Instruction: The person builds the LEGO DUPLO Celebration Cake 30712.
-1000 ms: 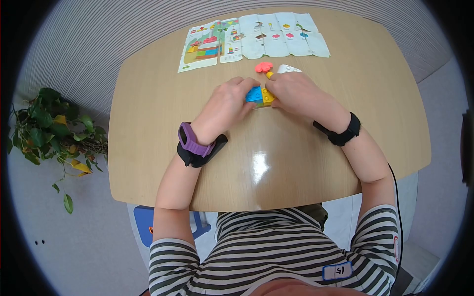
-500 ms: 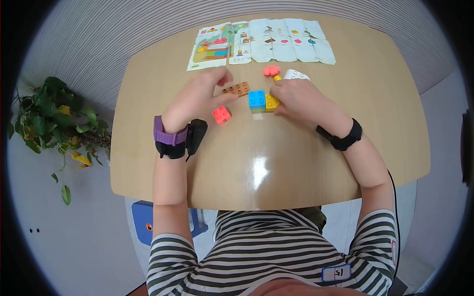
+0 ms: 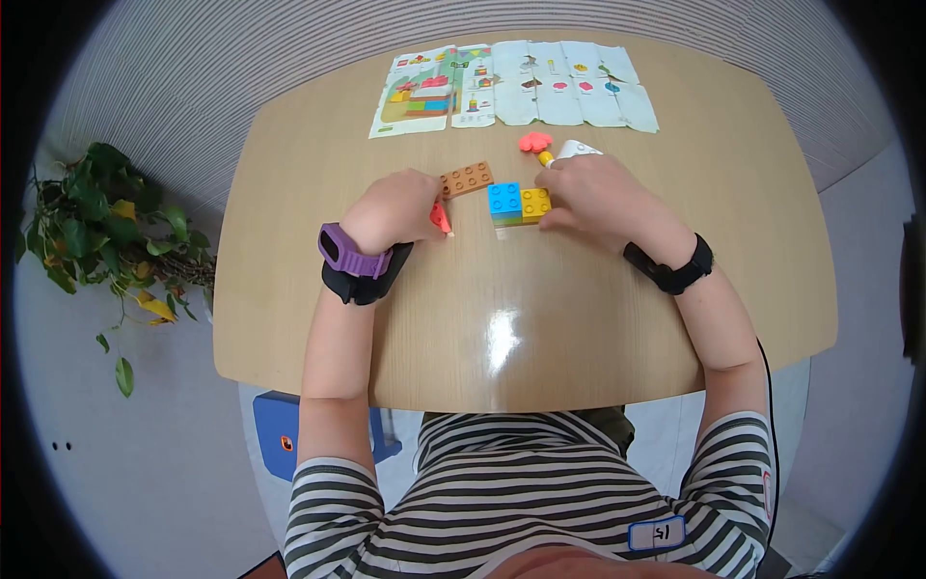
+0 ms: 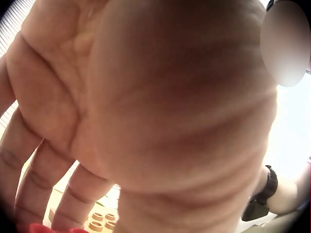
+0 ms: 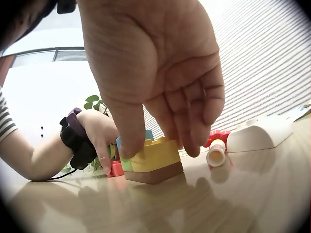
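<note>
My left hand (image 3: 397, 208) has its fingers round a red brick (image 3: 441, 218), which is partly hidden under them; the right wrist view shows this brick (image 5: 116, 169) at its fingertips. My right hand (image 3: 603, 193) pinches the right end of a small stack between thumb and fingers. That stack has a blue brick (image 3: 503, 198) and a yellow brick (image 3: 535, 203) on top; in the right wrist view a brown layer (image 5: 155, 174) lies under the yellow brick (image 5: 158, 156). A loose brown brick (image 3: 468, 179) lies between the left hand and the stack.
Beyond the right hand lie a pink flower piece (image 3: 535, 142), a yellow cylinder piece (image 3: 546, 157) and a white curved piece (image 3: 579, 149). A creased picture sheet (image 3: 521, 85) is spread along the table's far side. A plant (image 3: 116, 232) stands off the left edge.
My left hand has left the stack, moved left and come down onto the red brick. The brown and red bricks have come into view. My right hand has stayed at the stack.
</note>
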Tool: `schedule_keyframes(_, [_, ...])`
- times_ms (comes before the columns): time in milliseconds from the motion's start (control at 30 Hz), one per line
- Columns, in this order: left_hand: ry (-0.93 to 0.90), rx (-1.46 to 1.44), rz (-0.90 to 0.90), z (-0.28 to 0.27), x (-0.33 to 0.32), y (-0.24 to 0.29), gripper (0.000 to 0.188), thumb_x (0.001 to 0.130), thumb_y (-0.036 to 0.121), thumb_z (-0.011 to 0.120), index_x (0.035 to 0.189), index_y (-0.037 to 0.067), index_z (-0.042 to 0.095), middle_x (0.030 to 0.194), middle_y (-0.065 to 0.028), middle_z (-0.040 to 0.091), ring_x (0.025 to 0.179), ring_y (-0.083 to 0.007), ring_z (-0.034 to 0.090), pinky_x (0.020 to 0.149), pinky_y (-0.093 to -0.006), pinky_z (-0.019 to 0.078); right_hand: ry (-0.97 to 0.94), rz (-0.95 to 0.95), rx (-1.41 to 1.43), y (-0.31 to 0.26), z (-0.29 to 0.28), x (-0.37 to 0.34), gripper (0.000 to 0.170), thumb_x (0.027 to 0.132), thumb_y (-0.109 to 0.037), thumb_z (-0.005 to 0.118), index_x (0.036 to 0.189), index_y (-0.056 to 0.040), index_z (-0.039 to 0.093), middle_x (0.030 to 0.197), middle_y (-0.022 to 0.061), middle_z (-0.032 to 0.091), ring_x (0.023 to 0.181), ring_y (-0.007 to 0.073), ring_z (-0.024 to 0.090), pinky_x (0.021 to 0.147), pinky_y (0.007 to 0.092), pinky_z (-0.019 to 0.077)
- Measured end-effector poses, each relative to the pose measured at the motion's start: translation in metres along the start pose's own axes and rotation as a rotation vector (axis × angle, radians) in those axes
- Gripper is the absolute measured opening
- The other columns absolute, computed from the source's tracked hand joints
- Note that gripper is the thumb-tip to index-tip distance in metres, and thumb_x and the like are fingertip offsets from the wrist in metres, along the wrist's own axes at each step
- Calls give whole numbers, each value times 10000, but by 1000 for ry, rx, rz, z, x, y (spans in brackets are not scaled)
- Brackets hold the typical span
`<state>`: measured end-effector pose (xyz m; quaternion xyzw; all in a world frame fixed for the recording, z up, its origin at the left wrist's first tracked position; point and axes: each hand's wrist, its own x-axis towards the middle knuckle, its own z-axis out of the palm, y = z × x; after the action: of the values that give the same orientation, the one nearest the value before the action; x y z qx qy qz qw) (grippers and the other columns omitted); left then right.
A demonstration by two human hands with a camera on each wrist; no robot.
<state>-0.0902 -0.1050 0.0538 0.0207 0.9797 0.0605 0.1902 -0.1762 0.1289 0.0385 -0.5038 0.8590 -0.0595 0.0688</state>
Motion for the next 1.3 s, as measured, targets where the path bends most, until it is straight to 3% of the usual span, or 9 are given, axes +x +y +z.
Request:
schedule_keyframes(100, [121,-40,71,2,-1,0,341,615,79,688,945,19,629,794,-183,631,781,-350,615,670,-422,495,37,1,-26,2,-2,-1,382,737,-306,727,988,-32,641,874,108,646,849,276,619,731,386,484])
schedule_keyframes(467, [103,-114,92,1,-4,6,344,684,192,724,981,40,638,805,-172,637,776,-330,610,698,-392,492,126,55,-116,18,-11,-4,267,793,-278,674,878,-43,579,822,105,628,810,303,602,685,406,471])
schedule_keyframes(1000, [125,-24,104,6,6,5,298,693,83,681,972,3,615,858,-193,631,852,-344,609,728,-378,491,105,64,-113,16,-9,-4,298,800,-262,670,997,-49,601,871,100,644,847,293,610,716,397,477])
schedule_keyframes(1100, [293,-72,89,-2,-4,14,320,723,68,676,1024,-2,590,922,-187,622,895,-339,601,765,-369,492,107,72,-122,14,-11,-4,288,805,-247,664,1007,-53,599,869,100,642,844,293,610,709,398,476])
schedule_keyframes(1167, [419,-140,194,-5,-5,12,331,755,64,667,1065,-1,570,979,-174,607,913,-326,599,788,-361,493,102,87,-122,9,-17,-5,289,808,-234,659,1029,-59,597,872,100,640,841,292,609,701,399,475])
schedule_keyframes(1300, [574,-279,362,-11,-11,21,344,806,68,655,1124,-7,545,1043,-143,576,931,-292,602,806,-341,504,383,-52,-1,4,-14,-8,317,807,-226,660,1079,-81,589,898,92,638,841,279,613,686,388,483])
